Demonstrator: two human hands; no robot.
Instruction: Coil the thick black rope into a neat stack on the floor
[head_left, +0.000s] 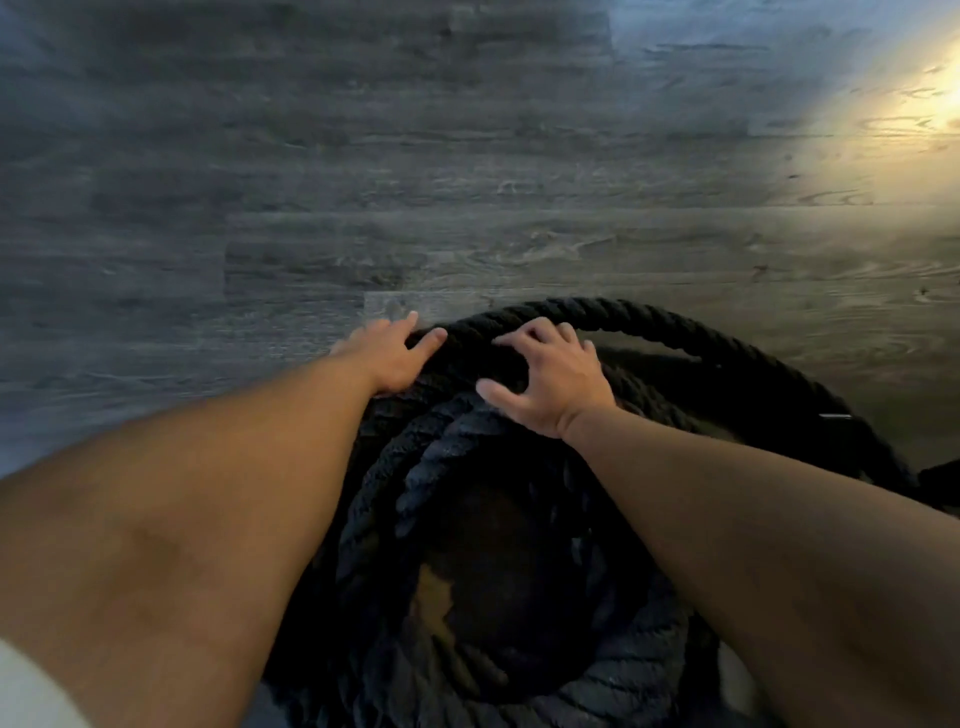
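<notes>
A thick black twisted rope (457, 467) lies in a round coil of several stacked loops on the grey wood floor, just below me. One wider loop (675, 327) arcs out past the stack on the far right side. My left hand (387, 356) lies on the far left rim of the coil, fingers straight, fingertips on the top strand. My right hand (550, 379) sits on the same top strand a little to the right, its fingers bent over the rope and the thumb spread toward me. Both forearms cover parts of the coil.
Grey wood-plank floor (363, 182) stretches away in front and to the left. A warm patch of light (924, 104) falls on the floor at the far right. A dark wrapped rope end (836, 441) shows at the right edge of the coil.
</notes>
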